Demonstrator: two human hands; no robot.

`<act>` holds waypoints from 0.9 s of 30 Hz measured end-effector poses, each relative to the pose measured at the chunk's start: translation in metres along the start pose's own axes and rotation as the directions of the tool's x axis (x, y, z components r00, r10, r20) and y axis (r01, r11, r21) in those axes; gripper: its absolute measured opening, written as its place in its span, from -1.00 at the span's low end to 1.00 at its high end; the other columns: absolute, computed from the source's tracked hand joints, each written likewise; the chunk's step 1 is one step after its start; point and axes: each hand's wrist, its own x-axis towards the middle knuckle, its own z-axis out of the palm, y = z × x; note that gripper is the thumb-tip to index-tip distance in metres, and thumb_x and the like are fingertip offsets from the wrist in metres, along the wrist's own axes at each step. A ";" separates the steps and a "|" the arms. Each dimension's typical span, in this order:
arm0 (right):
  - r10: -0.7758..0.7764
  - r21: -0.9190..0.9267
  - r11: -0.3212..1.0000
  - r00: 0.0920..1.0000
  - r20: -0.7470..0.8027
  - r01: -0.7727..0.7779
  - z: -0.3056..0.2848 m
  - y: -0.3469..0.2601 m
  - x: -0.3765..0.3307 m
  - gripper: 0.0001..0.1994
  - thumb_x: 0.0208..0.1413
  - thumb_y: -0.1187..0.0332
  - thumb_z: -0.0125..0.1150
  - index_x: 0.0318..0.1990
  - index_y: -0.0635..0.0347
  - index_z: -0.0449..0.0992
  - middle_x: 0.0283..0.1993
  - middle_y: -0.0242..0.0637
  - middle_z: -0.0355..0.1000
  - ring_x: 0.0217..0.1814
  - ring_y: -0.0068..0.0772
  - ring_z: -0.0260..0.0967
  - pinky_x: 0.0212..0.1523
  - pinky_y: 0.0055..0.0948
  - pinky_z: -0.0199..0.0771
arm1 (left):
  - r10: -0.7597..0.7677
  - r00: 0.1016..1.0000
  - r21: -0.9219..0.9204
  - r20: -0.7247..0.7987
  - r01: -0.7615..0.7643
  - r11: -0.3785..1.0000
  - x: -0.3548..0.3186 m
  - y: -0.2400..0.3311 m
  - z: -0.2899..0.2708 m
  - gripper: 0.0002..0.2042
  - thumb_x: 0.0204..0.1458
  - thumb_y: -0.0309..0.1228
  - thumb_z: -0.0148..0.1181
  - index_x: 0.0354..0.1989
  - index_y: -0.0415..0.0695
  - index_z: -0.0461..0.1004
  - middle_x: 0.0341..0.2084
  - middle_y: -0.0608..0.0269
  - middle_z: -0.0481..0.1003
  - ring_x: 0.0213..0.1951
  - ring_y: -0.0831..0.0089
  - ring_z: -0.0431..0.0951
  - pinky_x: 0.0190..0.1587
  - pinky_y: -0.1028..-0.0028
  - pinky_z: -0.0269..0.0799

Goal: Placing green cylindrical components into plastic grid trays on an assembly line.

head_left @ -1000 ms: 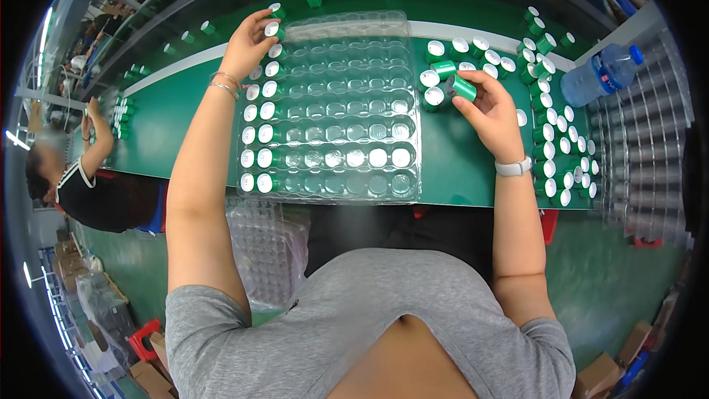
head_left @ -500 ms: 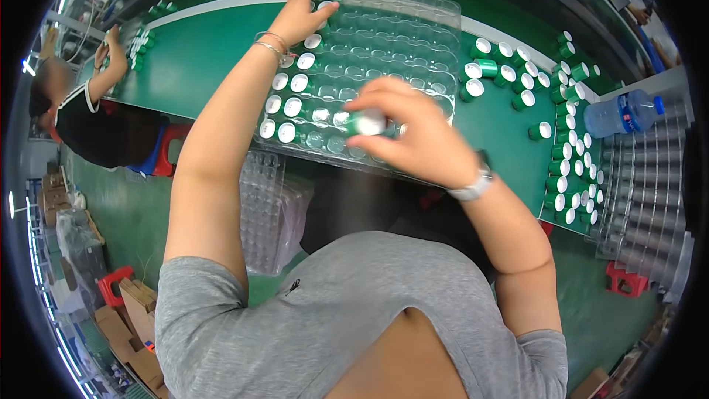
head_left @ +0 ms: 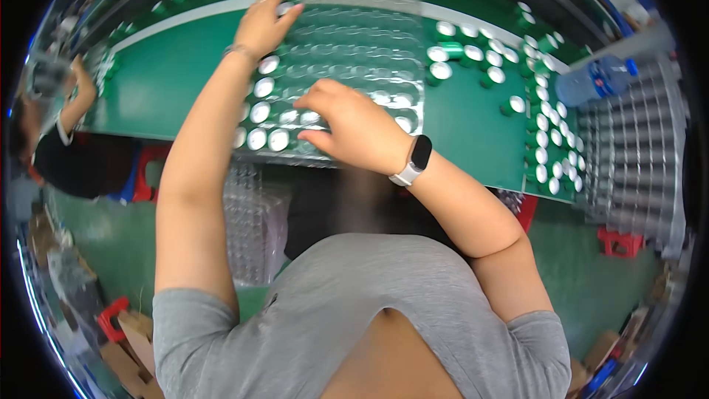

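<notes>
Your left hand (head_left: 264, 27) is at the far left corner of the clear plastic blister tray (head_left: 354, 44), fingers bent over the white-topped cylinders there; blur hides whether it pinches one or only steadies the edge, so I cannot tell. Your right hand (head_left: 353, 124) hangs above the near part of the tray, thumb and fingers spread apart, with no cylinder visible in the gap. Just left of its thumb, a white-topped green cylinder (head_left: 278, 140) sits upright in a pocket of the row nearest you, and more line the tray's left side. To the right, on the green tabletop (head_left: 480, 140), stands a loose cluster that includes one green cylinder lying on its side (head_left: 453, 51); a denser group stands farther right, below the blue-capped plastic bottle (head_left: 594, 81) and beside the ribbed stack of clear trays (head_left: 639, 155). Judging by size and finish, each cylinder should be light and stiff, with a smooth, shiny wall that may slip or roll under a loose pinch. Take it around the green side, thumb opposite two fingers, leaving the white top free. The thin tray probably flexes and slides easily, so hold it by its rim rather than pressing on the pockets.
</notes>
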 end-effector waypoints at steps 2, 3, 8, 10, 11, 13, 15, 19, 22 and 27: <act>0.080 -0.061 0.994 0.993 -0.089 -0.086 -0.030 0.014 -0.012 -0.65 -0.06 0.36 0.38 -0.09 0.25 0.49 -0.19 -0.19 0.40 -0.25 -0.19 0.42 -0.22 -0.29 0.46 | -0.006 1.000 0.046 0.005 0.006 0.999 -0.003 -0.003 0.001 -0.45 0.14 0.02 0.06 0.13 -0.18 0.39 0.17 -0.04 0.36 0.23 0.04 0.32 0.25 0.24 0.23; 0.131 -0.087 0.985 0.977 -0.166 -0.147 -0.047 0.021 -0.020 -0.67 -0.06 0.37 0.37 -0.12 0.26 0.50 -0.23 -0.21 0.41 -0.32 -0.26 0.42 -0.29 -0.34 0.46 | -0.019 1.000 0.052 0.019 0.018 0.998 -0.003 -0.002 -0.001 -0.45 0.15 0.02 0.06 0.13 -0.18 0.39 0.18 -0.05 0.35 0.23 0.04 0.31 0.25 0.24 0.23; 0.360 -0.197 0.868 0.851 -0.382 -0.456 -0.117 0.065 -0.063 -0.66 -0.08 0.43 0.35 -0.09 0.25 0.51 -0.17 -0.26 0.42 -0.47 -0.43 0.36 -0.39 -0.44 0.42 | -0.049 0.995 0.052 0.083 0.045 0.998 -0.002 -0.005 -0.003 -0.50 0.21 -0.07 0.02 0.17 -0.20 0.36 0.24 -0.08 0.28 0.29 0.06 0.24 0.31 0.29 0.13; 0.325 -0.299 0.862 0.899 -0.295 -0.410 -0.130 0.072 -0.070 -0.54 -0.10 0.43 0.36 0.04 0.19 0.45 -0.02 -0.25 0.38 -0.42 -0.43 0.40 -0.33 -0.44 0.47 | -0.039 0.995 0.040 0.094 0.035 0.999 0.002 0.004 -0.003 -0.50 0.21 -0.07 0.03 0.17 -0.19 0.36 0.24 -0.09 0.28 0.30 0.03 0.23 0.31 0.27 0.12; 0.376 -0.296 0.856 0.903 -0.208 -0.424 -0.133 0.070 -0.067 -0.42 -0.11 0.42 0.36 0.16 0.09 0.37 0.13 -0.20 0.30 -0.30 -0.34 0.46 -0.24 -0.38 0.52 | -0.038 0.993 0.045 0.108 0.033 0.998 0.003 0.006 -0.005 -0.50 0.21 -0.08 0.03 0.17 -0.19 0.36 0.24 -0.10 0.28 0.30 0.00 0.22 0.31 0.25 0.12; 0.365 -0.359 0.846 0.919 -0.151 -0.395 -0.126 0.076 -0.059 -0.39 -0.11 0.42 0.36 0.19 0.03 0.35 0.18 -0.18 0.27 -0.18 -0.22 0.48 -0.18 -0.29 0.53 | -0.028 0.997 0.172 0.069 0.016 0.985 0.004 0.004 0.002 -0.50 0.20 -0.09 0.04 0.19 -0.18 0.34 0.26 -0.10 0.25 0.30 -0.05 0.20 0.31 0.21 0.12; 0.336 -0.436 0.836 0.939 -0.072 -0.333 -0.118 0.084 -0.055 -0.37 -0.12 0.42 0.35 0.20 0.03 0.32 0.17 -0.19 0.25 -0.13 -0.14 0.47 -0.14 -0.24 0.52 | -0.115 0.993 0.114 0.028 0.111 0.987 0.010 0.017 0.002 -0.48 0.20 -0.08 0.04 0.21 -0.17 0.32 0.26 -0.07 0.23 0.29 -0.06 0.20 0.30 0.19 0.11; 0.314 -0.421 0.845 0.943 -0.110 -0.330 -0.108 0.093 -0.054 -0.39 -0.12 0.45 0.34 0.17 0.08 0.31 0.06 -0.21 0.31 -0.13 -0.14 0.46 -0.16 -0.25 0.51 | 0.074 0.997 -0.083 0.019 -0.072 0.994 0.017 0.100 -0.011 -0.49 0.12 -0.21 0.17 0.22 -0.14 0.30 0.25 0.00 0.24 0.29 0.06 0.22 0.31 0.24 0.11; 0.307 -0.271 0.900 0.938 -0.159 -0.340 -0.119 0.093 -0.063 -0.42 -0.11 0.46 0.32 0.16 0.10 0.32 0.00 -0.21 0.33 -0.10 -0.16 0.44 -0.15 -0.27 0.50 | 0.197 0.977 -0.356 0.085 -0.155 0.921 0.023 0.172 -0.009 -0.49 0.06 -0.32 0.22 0.21 -0.12 0.30 0.22 0.09 0.29 0.29 0.18 0.24 0.31 0.25 0.11; 0.204 -0.048 0.971 0.922 -0.328 -0.232 -0.144 0.084 -0.060 -0.40 -0.12 0.48 0.32 0.18 0.12 0.33 0.02 -0.22 0.35 0.01 -0.23 0.41 -0.03 -0.37 0.46 | 0.096 0.931 -0.825 0.352 0.260 0.501 0.015 0.207 0.013 -0.51 0.10 -0.39 0.22 0.21 -0.21 0.29 0.14 0.13 0.37 0.11 0.36 0.42 0.10 0.36 0.40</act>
